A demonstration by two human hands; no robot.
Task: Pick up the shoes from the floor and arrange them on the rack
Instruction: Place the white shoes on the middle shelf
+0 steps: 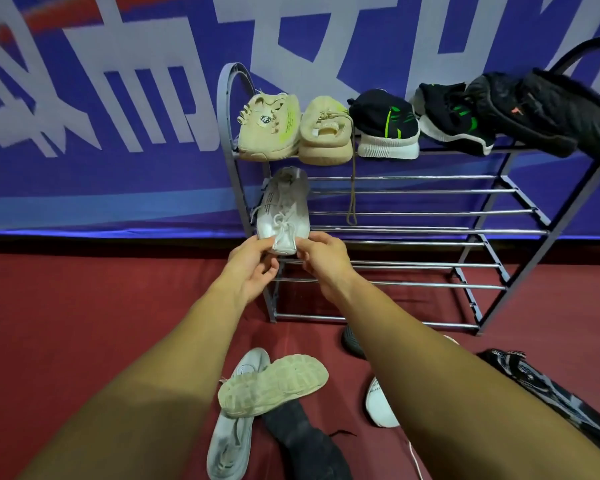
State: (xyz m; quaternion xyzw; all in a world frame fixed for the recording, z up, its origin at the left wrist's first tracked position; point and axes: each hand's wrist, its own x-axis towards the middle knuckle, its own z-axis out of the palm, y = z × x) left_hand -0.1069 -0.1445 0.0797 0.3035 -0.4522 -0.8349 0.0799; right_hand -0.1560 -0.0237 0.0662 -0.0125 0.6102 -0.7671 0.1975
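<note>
Hands holding white shoe (283,209) at rack (430,232)
The left hand (253,263) and right hand (323,259) are pinching its near end, close together, on the second shelf.

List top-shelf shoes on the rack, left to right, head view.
beige shoe → second beige shoe → black shoe with green stripes → second black-green shoe → black shoe with orange mark
</note>
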